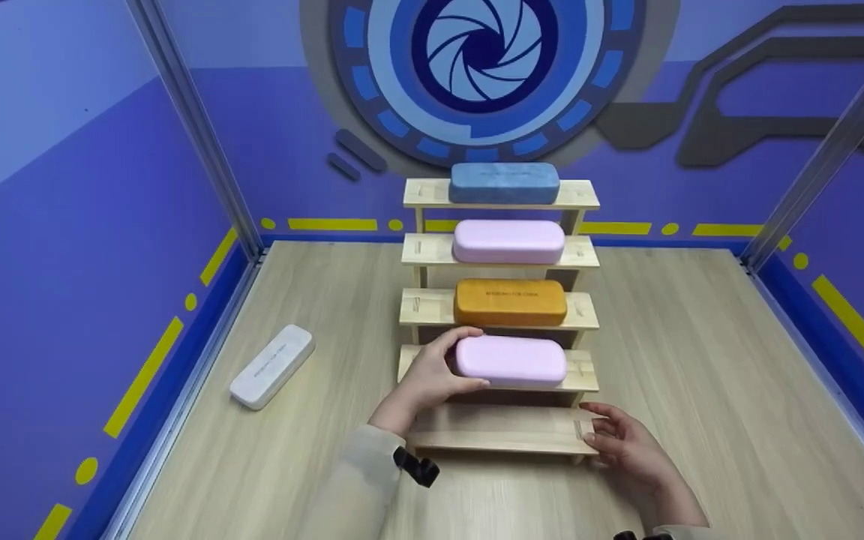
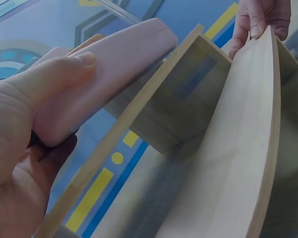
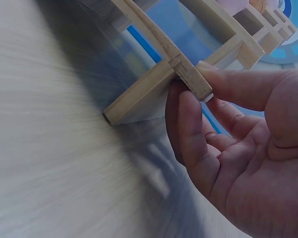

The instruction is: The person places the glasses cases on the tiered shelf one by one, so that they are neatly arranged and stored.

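My left hand grips the left end of a pink glasses case, which is at the second-lowest step of a wooden stepped rack. In the left wrist view the thumb lies along the top of the pink case, with fingers beneath it. My right hand is at the right end of the lowest step. The right wrist view shows its thumb and fingers pinching that board's end. Above, the rack bears an orange case, another pink case and a blue case.
A white glasses case lies slanted on the wood-grain table, left of the rack. Blue-purple panels stand behind and at both sides, joined by metal corner posts.
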A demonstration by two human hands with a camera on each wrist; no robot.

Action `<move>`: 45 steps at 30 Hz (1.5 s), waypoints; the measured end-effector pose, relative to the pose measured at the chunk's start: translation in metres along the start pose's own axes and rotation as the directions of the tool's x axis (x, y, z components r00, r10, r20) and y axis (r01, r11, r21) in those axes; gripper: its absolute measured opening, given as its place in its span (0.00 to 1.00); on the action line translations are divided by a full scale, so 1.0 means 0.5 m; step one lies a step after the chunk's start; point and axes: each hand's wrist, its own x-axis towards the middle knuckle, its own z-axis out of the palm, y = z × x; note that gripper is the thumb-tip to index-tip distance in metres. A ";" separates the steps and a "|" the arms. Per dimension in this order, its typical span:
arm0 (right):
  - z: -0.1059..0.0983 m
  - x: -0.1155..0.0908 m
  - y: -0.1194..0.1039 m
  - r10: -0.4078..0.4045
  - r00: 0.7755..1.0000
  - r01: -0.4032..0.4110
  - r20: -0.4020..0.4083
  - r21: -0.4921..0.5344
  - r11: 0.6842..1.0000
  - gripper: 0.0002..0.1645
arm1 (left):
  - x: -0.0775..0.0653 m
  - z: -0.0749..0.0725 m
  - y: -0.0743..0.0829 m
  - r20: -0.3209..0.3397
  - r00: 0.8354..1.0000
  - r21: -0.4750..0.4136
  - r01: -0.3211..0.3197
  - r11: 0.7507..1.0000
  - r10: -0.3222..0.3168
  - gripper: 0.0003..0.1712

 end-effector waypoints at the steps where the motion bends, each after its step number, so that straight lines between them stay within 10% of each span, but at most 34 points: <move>1: 0.000 0.000 0.000 0.003 1.000 -0.003 0.001 0.009 1.000 0.45 | 0.001 0.000 -0.001 0.000 1.000 0.005 0.002 1.000 -0.002 0.43; 23: -0.003 -0.001 0.008 -0.028 0.999 0.028 0.026 0.007 1.000 0.46 | 0.018 -0.014 0.004 0.118 0.991 0.180 0.034 0.983 -0.056 0.43; 45: -0.002 -0.001 0.007 -0.022 0.999 0.022 0.023 0.014 1.000 0.46 | 0.003 -0.020 0.005 0.098 0.994 0.202 0.035 0.979 -0.056 0.48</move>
